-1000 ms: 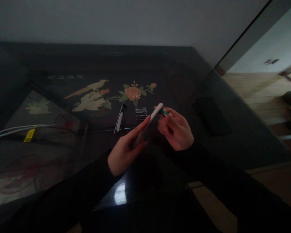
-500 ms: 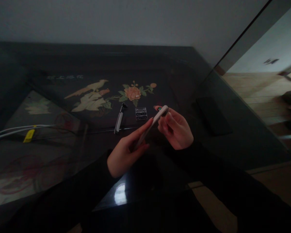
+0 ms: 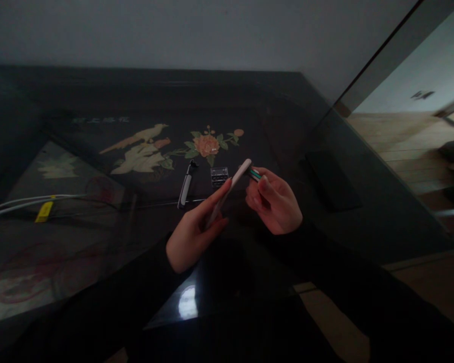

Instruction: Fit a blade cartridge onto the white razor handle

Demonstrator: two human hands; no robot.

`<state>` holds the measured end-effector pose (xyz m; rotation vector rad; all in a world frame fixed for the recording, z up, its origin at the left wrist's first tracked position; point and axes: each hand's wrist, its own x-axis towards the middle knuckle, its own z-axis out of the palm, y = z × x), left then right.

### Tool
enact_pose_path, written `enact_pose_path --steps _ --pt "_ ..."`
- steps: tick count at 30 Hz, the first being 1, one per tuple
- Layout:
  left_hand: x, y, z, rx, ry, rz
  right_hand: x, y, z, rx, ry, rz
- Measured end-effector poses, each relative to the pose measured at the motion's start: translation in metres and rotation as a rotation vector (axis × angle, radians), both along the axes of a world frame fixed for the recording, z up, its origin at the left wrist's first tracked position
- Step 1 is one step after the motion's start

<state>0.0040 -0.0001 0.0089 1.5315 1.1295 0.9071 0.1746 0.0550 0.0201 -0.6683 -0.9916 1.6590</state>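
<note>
A slim white bar-like thing (image 3: 239, 176) with a rounded end slants up from my left hand (image 3: 191, 237), which is closed around its lower part. Its kind does not show clearly. My right hand (image 3: 278, 204) pinches a small razor cartridge (image 3: 254, 174) with a green strip, close beside the bar's upper end. Whether the two touch, I cannot tell. Beyond my left hand, a grey and black razor handle (image 3: 186, 189) lies on the dark glass tabletop. Right of it sits a small clear plastic case (image 3: 219, 176), partly behind my left fingertips.
A flat black object (image 3: 333, 181) lies at the right of the glass tabletop (image 3: 287, 106). White cables (image 3: 34, 200) with a yellow tag (image 3: 44, 212) run in from the left. A bird and flower picture (image 3: 206, 144) shows on the table, with a wall behind.
My left hand moved the white bar's tip right, across the cartridge, then back left, uncovering the green strip again. My right hand stayed nearly still, keeping its pinch.
</note>
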Motion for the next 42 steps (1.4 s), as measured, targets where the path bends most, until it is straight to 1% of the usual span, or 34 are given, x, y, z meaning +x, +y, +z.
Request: enact_pose_path --steps 7,13,23,30,35,42 --pt "0.0022 -0.0043 0.0022 0.057 -0.012 -0.044 -0.0011 0.0006 -0.0006 -0.011 -0.037 -0.034" --pt "0.0038 -0.0069 0.0046 0.022 -0.084 -0.079 0.0 0.0013 -0.0028 -0.003 -0.028 -0.033" --pt "0.0012 0.0003 0.0034 -0.002 -0.046 -0.011 0.0004 0.0 0.0015 0.004 0.017 -0.006" --pt "-0.0002 0.001 0.0014 0.004 -0.001 0.008 -0.0003 0.0 0.0028 0.014 0.0 -0.009" --pt "0.0002 -0.0008 0.0002 0.024 -0.01 -0.02 -0.0014 0.0002 0.0022 -0.012 -0.027 -0.02" --pt "0.0016 -0.0053 0.0009 0.028 -0.013 -0.073 -0.0006 0.0006 -0.0014 0.01 -0.058 -0.041"
